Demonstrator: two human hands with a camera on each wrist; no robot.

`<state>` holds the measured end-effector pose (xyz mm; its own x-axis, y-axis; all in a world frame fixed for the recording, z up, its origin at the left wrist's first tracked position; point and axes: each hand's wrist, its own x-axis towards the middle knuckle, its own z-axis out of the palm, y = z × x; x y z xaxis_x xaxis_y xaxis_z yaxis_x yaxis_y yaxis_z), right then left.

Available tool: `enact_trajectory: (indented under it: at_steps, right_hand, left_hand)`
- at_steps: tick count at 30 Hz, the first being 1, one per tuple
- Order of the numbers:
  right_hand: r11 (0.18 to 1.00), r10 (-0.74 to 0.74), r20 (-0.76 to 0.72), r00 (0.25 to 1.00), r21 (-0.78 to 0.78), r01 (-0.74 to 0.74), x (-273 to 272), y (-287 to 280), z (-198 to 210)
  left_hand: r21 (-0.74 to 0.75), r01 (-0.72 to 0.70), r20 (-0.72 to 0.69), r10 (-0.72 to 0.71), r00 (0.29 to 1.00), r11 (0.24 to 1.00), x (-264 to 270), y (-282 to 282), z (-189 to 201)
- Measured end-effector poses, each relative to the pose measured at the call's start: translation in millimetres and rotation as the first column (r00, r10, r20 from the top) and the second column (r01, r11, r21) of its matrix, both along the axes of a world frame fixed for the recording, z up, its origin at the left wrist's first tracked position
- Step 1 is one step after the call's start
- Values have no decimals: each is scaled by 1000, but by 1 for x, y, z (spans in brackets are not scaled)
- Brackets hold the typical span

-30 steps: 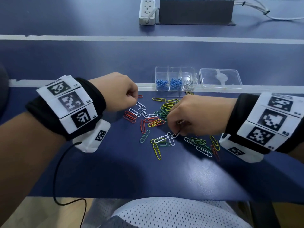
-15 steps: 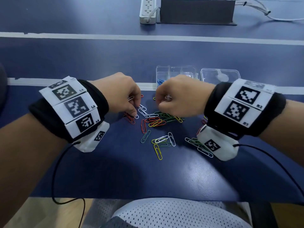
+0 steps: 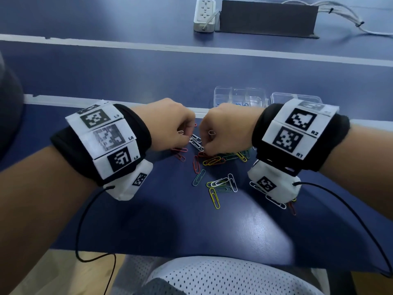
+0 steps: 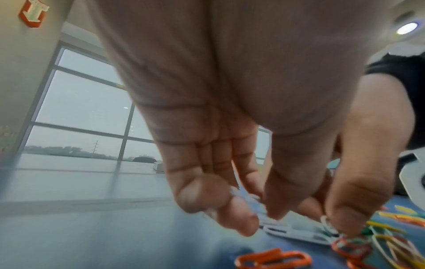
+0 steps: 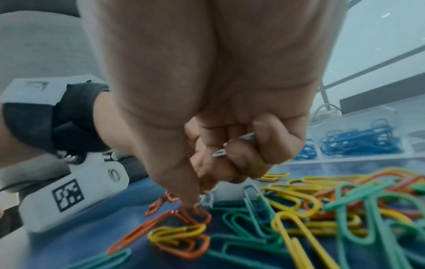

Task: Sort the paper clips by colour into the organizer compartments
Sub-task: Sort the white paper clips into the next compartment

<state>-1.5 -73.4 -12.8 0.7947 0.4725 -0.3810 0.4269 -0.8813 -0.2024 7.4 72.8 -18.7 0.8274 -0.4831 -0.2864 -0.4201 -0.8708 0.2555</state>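
Loose paper clips (image 3: 213, 161) in red, yellow, green and white lie scattered on the blue table. My left hand (image 3: 187, 135) is curled over the pile's far left and holds a white clip (image 3: 180, 132); the left wrist view shows white clips (image 4: 232, 193) tucked under its bent fingers. My right hand (image 3: 205, 143) is fisted right beside it, with white clips (image 5: 239, 143) held in its curled fingers, while thumb and forefinger pinch another white clip (image 5: 204, 198) on the table. The clear organizer (image 3: 240, 95), mostly hidden behind my right hand, holds blue clips (image 5: 358, 140).
A clear lid (image 3: 297, 96) lies right of the organizer. A white power strip (image 3: 204, 14) and a dark panel (image 3: 268, 18) stand at the far edge, with cables (image 3: 348, 20) to the right. Wrist-camera cords hang off the table's near edge.
My right hand has moved from the pile's right side up and left until it is next to my left hand, over the white clips. The left hand has stayed nearly in place.
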Motion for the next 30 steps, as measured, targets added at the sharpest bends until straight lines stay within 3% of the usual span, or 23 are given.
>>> enact_trajectory:
  at_steps: [3,16,25,30]
  right_hand:
    - [998,-67,-25,997,17,67,3,-2,4]
    - [955,-236,-83,968,162,247,12,-28,10]
    - [901,-314,-143,939,266,342,12,-57,15]
    - [875,-411,-17,911,272,400,24,-75,20]
  left_hand:
    - [-56,-21,-7,21,1000,998,1,-1,0]
    - [-10,-75,-14,75,997,997,9,-15,-2]
    - [108,60,27,-63,998,992,12,-14,-3]
    - [171,76,21,-81,997,982,7,-15,-2]
